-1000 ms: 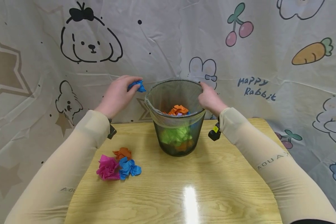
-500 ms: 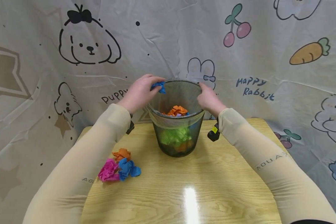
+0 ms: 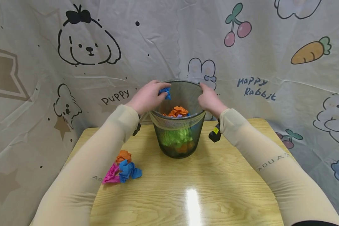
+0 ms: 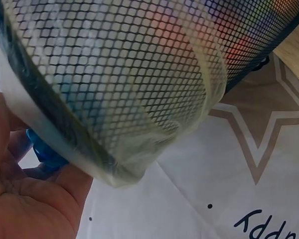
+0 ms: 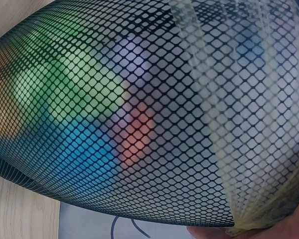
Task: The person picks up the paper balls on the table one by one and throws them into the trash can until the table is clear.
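My left hand (image 3: 149, 98) pinches a crumpled ball of blue paper (image 3: 166, 93) over the mouth of a black mesh wastebasket (image 3: 161, 134), near its left rim. In the left wrist view, the blue paper (image 4: 46, 154) shows between thumb and fingers, beside the rim. My right hand (image 3: 211, 99) grips the wastebasket's right rim; only a strip of the hand (image 5: 269, 233) shows in the right wrist view. A thin, see-through liner folds over the rim. Inside lie crumpled papers, with an orange one (image 3: 179, 111) on top and green paper (image 3: 177, 137) seen through the mesh.
On the wooden table (image 3: 214, 185), left of the wastebasket, lie crumpled orange paper (image 3: 124, 156), blue paper (image 3: 129, 171) and pink paper (image 3: 112, 174). My left sleeve partly covers the pink one. A printed curtain (image 3: 158, 40) hangs close behind the table.
My left hand has carried the blue paper rightward from outside the wastebasket to over its opening, dipping slightly at the end. The right hand keeps its grip on the rim.
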`<state>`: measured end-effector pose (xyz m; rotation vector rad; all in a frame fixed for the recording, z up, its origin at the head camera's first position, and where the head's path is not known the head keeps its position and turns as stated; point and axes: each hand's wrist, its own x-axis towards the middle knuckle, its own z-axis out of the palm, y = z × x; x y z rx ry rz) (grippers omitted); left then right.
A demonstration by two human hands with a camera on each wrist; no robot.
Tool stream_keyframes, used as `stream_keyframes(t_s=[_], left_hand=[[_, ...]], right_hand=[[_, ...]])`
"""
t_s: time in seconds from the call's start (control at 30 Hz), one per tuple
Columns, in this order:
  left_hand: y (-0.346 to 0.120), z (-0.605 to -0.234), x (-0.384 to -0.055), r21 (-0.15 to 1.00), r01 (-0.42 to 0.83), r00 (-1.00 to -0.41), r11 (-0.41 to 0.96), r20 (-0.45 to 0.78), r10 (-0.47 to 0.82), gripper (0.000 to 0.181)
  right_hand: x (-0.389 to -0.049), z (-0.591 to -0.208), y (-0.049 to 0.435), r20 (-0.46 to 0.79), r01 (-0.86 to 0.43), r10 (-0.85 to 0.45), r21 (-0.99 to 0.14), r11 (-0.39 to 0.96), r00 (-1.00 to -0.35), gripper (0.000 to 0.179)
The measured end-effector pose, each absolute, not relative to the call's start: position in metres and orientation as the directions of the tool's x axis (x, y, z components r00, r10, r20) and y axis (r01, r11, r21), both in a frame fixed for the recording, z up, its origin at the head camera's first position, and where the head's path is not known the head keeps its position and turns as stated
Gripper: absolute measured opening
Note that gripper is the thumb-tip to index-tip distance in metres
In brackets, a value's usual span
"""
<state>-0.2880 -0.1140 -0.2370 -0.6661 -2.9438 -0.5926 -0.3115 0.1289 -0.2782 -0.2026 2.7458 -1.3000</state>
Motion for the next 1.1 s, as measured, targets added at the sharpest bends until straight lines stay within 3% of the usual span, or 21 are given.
stream_keyframes(t_s=[0.53,1.1], left_hand=[[-0.107,-0.243,-0.289,0.296,0.424,-0.903,0.856,0.066,0.424,0.053],[-0.117,-0.241,-0.288,0.230,0.442,-0.897,0.867,0.131,0.423,0.065]], right_hand=[[-0.311,-0.277,0.128,-0.034,-0.074,-0.158,-0.775,0.627,-0.987,0.075],[-0.312,-0.275,0.129,-0.046,-0.066,-0.159,-0.773,0.631,-0.986,0.075]])
